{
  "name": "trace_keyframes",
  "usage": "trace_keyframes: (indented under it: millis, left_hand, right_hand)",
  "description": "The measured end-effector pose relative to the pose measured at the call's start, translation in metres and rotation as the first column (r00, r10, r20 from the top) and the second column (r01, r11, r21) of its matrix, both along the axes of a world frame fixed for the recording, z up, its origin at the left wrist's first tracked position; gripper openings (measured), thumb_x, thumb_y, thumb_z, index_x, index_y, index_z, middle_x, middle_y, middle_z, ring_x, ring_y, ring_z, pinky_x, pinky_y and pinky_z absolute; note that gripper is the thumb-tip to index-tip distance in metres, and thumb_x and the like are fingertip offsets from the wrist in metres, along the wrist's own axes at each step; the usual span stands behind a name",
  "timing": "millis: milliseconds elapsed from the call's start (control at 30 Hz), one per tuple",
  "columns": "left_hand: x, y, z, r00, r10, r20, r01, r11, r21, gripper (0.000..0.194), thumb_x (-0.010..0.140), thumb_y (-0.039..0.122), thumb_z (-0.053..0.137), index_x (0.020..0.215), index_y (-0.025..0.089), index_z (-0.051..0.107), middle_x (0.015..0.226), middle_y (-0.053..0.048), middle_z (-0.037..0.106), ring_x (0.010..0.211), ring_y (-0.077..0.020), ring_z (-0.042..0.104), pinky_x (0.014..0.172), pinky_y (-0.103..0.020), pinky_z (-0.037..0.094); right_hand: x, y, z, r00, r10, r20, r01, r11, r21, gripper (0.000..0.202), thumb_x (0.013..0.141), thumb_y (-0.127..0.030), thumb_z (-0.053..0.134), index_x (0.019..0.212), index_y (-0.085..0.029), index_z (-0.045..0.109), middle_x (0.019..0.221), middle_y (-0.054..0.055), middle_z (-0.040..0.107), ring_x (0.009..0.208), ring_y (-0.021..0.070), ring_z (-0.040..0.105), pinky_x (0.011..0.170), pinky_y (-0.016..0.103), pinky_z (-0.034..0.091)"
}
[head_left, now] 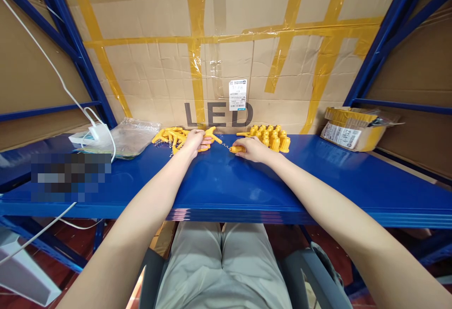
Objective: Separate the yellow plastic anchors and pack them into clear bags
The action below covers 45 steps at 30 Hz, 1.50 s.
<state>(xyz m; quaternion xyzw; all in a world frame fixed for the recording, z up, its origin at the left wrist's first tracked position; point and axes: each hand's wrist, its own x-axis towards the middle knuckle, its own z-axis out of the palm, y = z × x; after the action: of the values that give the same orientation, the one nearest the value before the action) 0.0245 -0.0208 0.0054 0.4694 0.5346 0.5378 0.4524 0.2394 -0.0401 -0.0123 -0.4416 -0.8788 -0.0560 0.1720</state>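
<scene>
My left hand (195,142) is closed on a yellow plastic corkscrew (213,134), whose metal spiral points right toward my other hand. In my right hand (253,149) lies a yellow tube-like sleeve (237,149), its open end facing the spiral's tip. A small gap seems to separate the two parts. Beside my left hand is a heap of yellow corkscrews (169,135) with bare spirals, partly covered by that hand. Just behind my right hand, several yellow sleeves (270,135) stand upright in rows. A slim yellow piece (243,134) lies at their left.
A blue shelf table (219,184) carries everything, backed by a taped cardboard sheet (155,78). Clear plastic bags (132,134), a white power strip (83,135) and a cable lie left. At the right stands a small taped carton (353,130). A blurred dark item (70,172) sits front left.
</scene>
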Motion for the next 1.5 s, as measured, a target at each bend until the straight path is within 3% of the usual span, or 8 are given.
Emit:
trace_keyframes:
  millis: [267, 500, 633, 833, 933, 1033, 1233, 1500]
  left_hand:
    - [0.0, 0.001, -0.001, 1.0, 0.014, 0.012, -0.014, 1.0, 0.009, 0.016, 0.087, 0.017, 0.047, 0.103, 0.016, 0.049, 0.072, -0.006, 0.067, 0.058, -0.0147, 0.066, 0.053, -0.025, 0.052]
    - [0.0, -0.005, -0.001, 0.992, -0.085, -0.091, 0.086, 0.996, 0.002, 0.05, 0.085, 0.016, 0.05, 0.132, 0.027, 0.039, 0.072, -0.001, 0.069, 0.06, -0.0116, 0.066, 0.056, -0.021, 0.052]
    - [0.003, -0.014, 0.0, 0.945, -0.22, -0.242, 0.234, 0.972, 0.029, 0.069, 0.082, 0.017, 0.056, 0.144, 0.032, 0.028, 0.074, -0.002, 0.07, 0.06, -0.0117, 0.065, 0.053, -0.019, 0.049]
    - [0.004, -0.014, -0.01, 0.76, -0.26, -0.595, 0.426, 0.892, 0.154, 0.057, 0.077, 0.014, 0.058, 0.132, 0.026, 0.051, 0.066, 0.002, 0.065, 0.052, -0.0099, 0.055, 0.056, -0.019, 0.046]
    - [0.002, -0.01, -0.015, 0.632, -0.212, -0.745, 0.482, 0.86, 0.164, 0.047, 0.075, 0.015, 0.058, 0.12, 0.024, 0.061, 0.06, 0.003, 0.06, 0.053, -0.0127, 0.054, 0.06, -0.023, 0.046]
    - [0.0, -0.008, -0.017, 0.522, -0.133, -0.842, 0.491, 0.855, 0.169, 0.042, 0.074, 0.02, 0.059, 0.116, 0.026, 0.061, 0.065, 0.002, 0.061, 0.059, -0.0163, 0.057, 0.065, -0.026, 0.046]
    - [-0.002, -0.008, -0.014, 0.294, 0.025, -0.955, 0.488, 0.855, 0.173, 0.036, 0.074, 0.028, 0.06, 0.11, 0.027, 0.056, 0.087, -0.001, 0.064, 0.082, -0.0213, 0.06, 0.072, -0.028, 0.045]
    - [0.004, -0.019, -0.007, 0.091, 0.092, -0.992, 0.44, 0.889, 0.123, 0.036, 0.077, 0.032, 0.06, 0.111, 0.026, 0.052, 0.087, -0.004, 0.065, 0.084, -0.0249, 0.061, 0.07, -0.03, 0.044]
  right_hand:
    - [-0.002, -0.003, 0.001, 1.0, -0.02, 0.003, 0.02, 1.0, -0.004, 0.023, 0.082, -0.027, 0.057, 0.104, -0.02, 0.062, 0.109, 0.006, 0.068, 0.103, 0.025, 0.06, 0.088, 0.038, 0.038]
    - [-0.002, -0.003, 0.001, 0.997, -0.074, 0.011, 0.074, 0.997, 0.021, 0.018, 0.085, -0.027, 0.053, 0.098, -0.019, 0.062, 0.102, 0.007, 0.069, 0.098, 0.0255, 0.061, 0.087, 0.038, 0.036]
    - [-0.001, -0.002, 0.002, 0.995, -0.104, 0.002, 0.104, 0.993, 0.054, 0.018, 0.085, -0.028, 0.053, 0.097, -0.019, 0.062, 0.1, 0.007, 0.069, 0.096, 0.0263, 0.062, 0.083, 0.036, 0.038]
    - [0.005, 0.001, -0.001, 0.992, -0.128, 0.001, 0.127, 0.989, 0.076, 0.021, 0.087, -0.027, 0.051, 0.102, -0.018, 0.062, 0.109, 0.01, 0.067, 0.101, 0.0267, 0.061, 0.083, 0.036, 0.041]
    - [0.006, 0.002, -0.001, 0.992, -0.127, -0.003, 0.127, 0.99, 0.065, 0.024, 0.087, -0.028, 0.051, 0.107, -0.018, 0.062, 0.112, 0.009, 0.067, 0.103, 0.0271, 0.06, 0.084, 0.037, 0.042]
    - [0.005, 0.001, -0.001, 0.993, -0.117, -0.015, 0.118, 0.991, 0.057, 0.028, 0.087, -0.026, 0.053, 0.112, -0.019, 0.061, 0.117, 0.009, 0.065, 0.106, 0.0279, 0.06, 0.085, 0.039, 0.043]
    - [0.006, 0.003, -0.002, 0.998, -0.021, -0.065, 0.022, 1.0, 0.015, 0.031, 0.085, -0.022, 0.054, 0.114, -0.017, 0.061, 0.117, 0.01, 0.064, 0.107, 0.0256, 0.06, 0.091, 0.037, 0.045]
    - [0.01, 0.011, -0.01, 0.992, 0.039, -0.123, -0.043, 0.999, -0.031, 0.034, 0.084, -0.022, 0.055, 0.117, -0.016, 0.059, 0.117, 0.011, 0.063, 0.109, 0.024, 0.058, 0.096, 0.037, 0.044]
